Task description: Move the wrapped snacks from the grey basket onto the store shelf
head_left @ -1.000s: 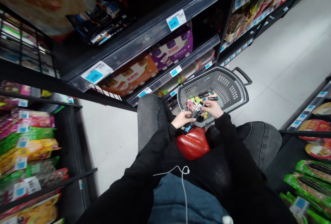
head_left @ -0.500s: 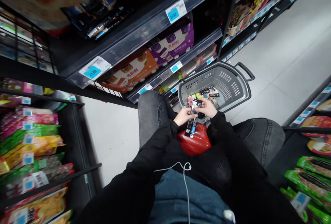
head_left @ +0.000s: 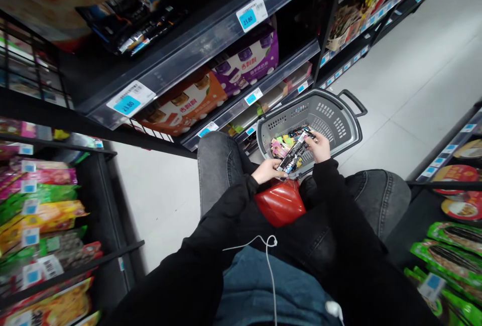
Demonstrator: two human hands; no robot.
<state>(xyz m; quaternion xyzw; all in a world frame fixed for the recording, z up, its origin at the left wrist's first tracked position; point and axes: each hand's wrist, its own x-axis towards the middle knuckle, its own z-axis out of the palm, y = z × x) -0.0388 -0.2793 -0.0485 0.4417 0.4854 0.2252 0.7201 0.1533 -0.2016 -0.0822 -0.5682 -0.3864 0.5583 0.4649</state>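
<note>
Between my two hands stretches a long, narrow black sachet (head_left: 293, 156) with pale print, slanting over the near side of the grey basket (head_left: 320, 96). My left hand (head_left: 268, 170) pinches its lower end. At the upper end, my right hand (head_left: 318, 146) has its fingers closed on it. Beneath and beyond the sachet, small packets (head_left: 279, 145) in pink, yellow and dark wrappers lie in the basket, partly covered by it. A shiny red bag (head_left: 280, 203) sits on my lap, just below my left hand.
Shelves with boxed drinks (head_left: 244, 62) and price tags run along the far side. A snack rack (head_left: 109, 205) stands at left, another shelf with green packets (head_left: 448, 250) at right. The basket's handle (head_left: 354, 101) points right. A white cable (head_left: 271, 265) hangs over my front.
My right hand has moved right and slightly up, away from my left. The sachet has swung from nearly upright to a slant and now stretches between both hands.
</note>
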